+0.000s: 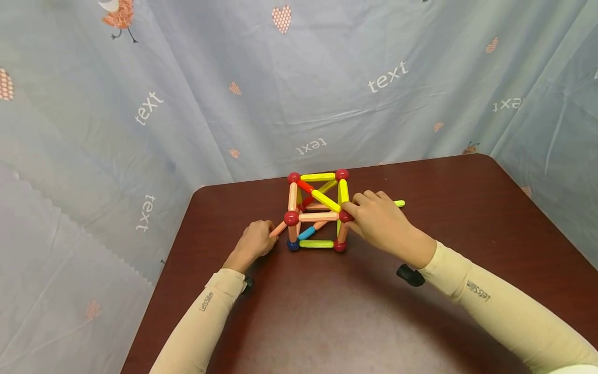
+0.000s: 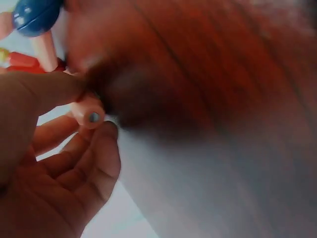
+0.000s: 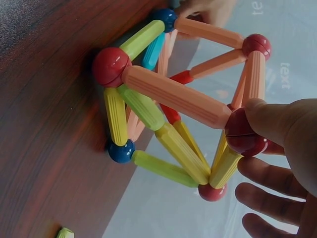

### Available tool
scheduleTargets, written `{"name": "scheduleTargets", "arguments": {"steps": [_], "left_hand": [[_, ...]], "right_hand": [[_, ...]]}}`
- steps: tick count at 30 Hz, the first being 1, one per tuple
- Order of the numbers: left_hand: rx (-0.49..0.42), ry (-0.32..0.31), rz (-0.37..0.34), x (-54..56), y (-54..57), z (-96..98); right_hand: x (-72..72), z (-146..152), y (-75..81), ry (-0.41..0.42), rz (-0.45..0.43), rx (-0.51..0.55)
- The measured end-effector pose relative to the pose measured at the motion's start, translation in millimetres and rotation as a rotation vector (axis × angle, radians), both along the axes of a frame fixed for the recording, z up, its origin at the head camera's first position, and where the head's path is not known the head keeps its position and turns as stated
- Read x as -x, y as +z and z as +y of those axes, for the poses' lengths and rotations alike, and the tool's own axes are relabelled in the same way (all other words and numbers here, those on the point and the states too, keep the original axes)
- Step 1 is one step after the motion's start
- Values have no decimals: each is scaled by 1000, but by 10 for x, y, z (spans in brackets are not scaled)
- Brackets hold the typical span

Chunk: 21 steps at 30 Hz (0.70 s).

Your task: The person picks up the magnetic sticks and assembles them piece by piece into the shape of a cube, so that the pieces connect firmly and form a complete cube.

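A cube-shaped frame of magnetic sticks and balls point(image 1: 318, 217) stands on the table, with red balls at its upper corners and diagonal sticks across its faces. At its left side, my left hand point(image 1: 254, 239) pinches a peach stick point(image 2: 88, 110) between thumb and fingers. The far end of this stick points toward the frame; whether it touches is unclear. A blue ball point(image 2: 37, 17) sits close by. On the other side, my right hand point(image 3: 282, 148) holds the red ball point(image 3: 246, 133) at the frame's near upper right corner, thumb on top and forefinger below.
A loose yellow-green stick point(image 1: 399, 203) lies on the dark brown table point(image 1: 355, 322) beyond my right hand. A pale blue printed curtain point(image 1: 299, 93) hangs behind the table and along its sides.
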<state>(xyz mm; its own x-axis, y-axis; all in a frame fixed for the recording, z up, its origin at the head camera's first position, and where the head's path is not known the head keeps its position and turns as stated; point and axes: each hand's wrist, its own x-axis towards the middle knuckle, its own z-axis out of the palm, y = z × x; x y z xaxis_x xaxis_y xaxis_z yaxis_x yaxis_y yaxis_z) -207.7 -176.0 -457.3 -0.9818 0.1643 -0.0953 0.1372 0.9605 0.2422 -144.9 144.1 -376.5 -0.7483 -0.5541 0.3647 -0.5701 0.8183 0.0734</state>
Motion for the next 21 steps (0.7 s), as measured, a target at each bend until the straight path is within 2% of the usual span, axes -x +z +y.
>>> {"name": "scheduleTargets", "arguments": {"steps": [4, 8, 11, 14, 17, 21], "left_hand": [[-52, 71, 8, -174, 125, -163], [-110, 115, 76, -432, 394, -357], [-175, 88, 117, -646, 617, -401], [-249, 15, 149, -848, 761, -278], [-292, -73, 166, -987, 769, -23], [-276, -144, 192, -1039, 634, 309]], "right_hand": [[-3, -5, -2, 2, 2, -2], [-8, -1, 17, 12, -1, -18], [-7, 6, 26, 17, -11, -22], [1, 15, 19, 18, -19, -18], [6, 18, 5, 17, -18, -9], [-2, 2, -14, 14, -16, -7]]}}
